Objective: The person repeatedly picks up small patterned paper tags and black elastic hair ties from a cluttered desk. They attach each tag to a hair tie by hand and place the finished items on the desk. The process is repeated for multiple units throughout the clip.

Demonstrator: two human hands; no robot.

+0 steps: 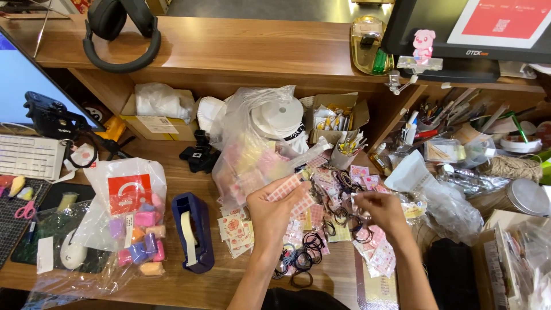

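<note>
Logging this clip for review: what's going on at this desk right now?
A person sits at a cluttered wooden desk. The left hand holds up a small pink-and-white sticker sheet; the right hand pinches something small that is too tiny to identify. Beneath them lie black hair ties and more sticker sheets. A navy tape dispenser stands to the left.

The left hand (pixel 274 208) pinches a pink-and-white sticker strip (pixel 286 186) between its fingers (pixel 293 195). The right hand (pixel 380 209) holds a small clear packet (pixel 357 202) just beside it. Below both sets of fingers lie black hair ties (pixel 304 252) and sticker sheets (pixel 235 228) on the wooden table (pixel 229 281). Well left of the fingers stands a dark blue tape dispenser (pixel 194 231).
</note>
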